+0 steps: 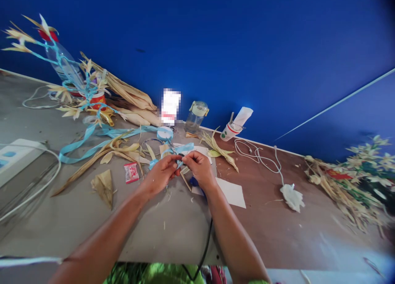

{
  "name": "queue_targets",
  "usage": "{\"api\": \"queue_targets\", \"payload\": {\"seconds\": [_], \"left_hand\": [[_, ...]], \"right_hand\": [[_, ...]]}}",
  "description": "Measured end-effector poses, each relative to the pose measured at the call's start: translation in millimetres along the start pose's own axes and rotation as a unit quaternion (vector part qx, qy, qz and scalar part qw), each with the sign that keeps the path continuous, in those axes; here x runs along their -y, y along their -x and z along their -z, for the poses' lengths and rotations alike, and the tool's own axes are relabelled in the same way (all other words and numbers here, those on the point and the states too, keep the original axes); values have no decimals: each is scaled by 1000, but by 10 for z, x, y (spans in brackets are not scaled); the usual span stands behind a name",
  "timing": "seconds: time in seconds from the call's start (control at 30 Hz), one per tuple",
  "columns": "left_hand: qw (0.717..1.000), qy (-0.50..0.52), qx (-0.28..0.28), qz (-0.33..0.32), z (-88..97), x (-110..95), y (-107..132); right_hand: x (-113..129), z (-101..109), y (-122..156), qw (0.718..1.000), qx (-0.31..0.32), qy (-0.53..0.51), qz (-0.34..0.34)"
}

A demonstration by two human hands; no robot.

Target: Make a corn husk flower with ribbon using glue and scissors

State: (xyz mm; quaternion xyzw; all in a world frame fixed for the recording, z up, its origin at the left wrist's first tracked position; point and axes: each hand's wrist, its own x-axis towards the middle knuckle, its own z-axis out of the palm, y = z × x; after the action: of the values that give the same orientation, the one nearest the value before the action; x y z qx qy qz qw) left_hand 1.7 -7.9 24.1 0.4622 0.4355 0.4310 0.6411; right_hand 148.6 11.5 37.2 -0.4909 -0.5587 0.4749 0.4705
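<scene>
My left hand (162, 172) and my right hand (199, 167) meet over the middle of the table, fingers pinched together. Between them they hold a light blue ribbon (182, 149) wound about a thin stem; what the stem is I cannot make out. The ribbon trails left across the table (173, 226) toward a small ribbon spool (165, 133). Dried husk leaves (108, 152) lie just left of my left hand. A white sheet of paper (233, 192) lies under and right of my right wrist.
A bottle with husk flowers and blue ribbon (66, 66) stands far left. A glass jar (196, 116) and a paper cup (230, 131) stand by the blue wall. A white cable (262, 156), a red sachet (131, 172), a power strip (12, 156) and a husk flower pile (348, 181) also show.
</scene>
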Motion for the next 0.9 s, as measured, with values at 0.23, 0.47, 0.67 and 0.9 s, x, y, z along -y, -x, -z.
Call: {"api": "queue_targets", "payload": {"seconds": [0.23, 0.47, 0.67, 0.9], "left_hand": [[998, -49, -17, -27, 8, 1, 5], [995, -82, -46, -44, -29, -43, 17], [990, -109, -59, -74, -38, -10, 19], [998, -49, -8, -34, -1, 19, 3]], "right_hand": [[-17, 35, -11, 997, 28, -67, -23], [5, 70, -12, 994, 2, -104, -24], [-22, 36, -21, 992, -20, -122, -26], [-3, 48, -27, 993, -40, -107, -11]]}}
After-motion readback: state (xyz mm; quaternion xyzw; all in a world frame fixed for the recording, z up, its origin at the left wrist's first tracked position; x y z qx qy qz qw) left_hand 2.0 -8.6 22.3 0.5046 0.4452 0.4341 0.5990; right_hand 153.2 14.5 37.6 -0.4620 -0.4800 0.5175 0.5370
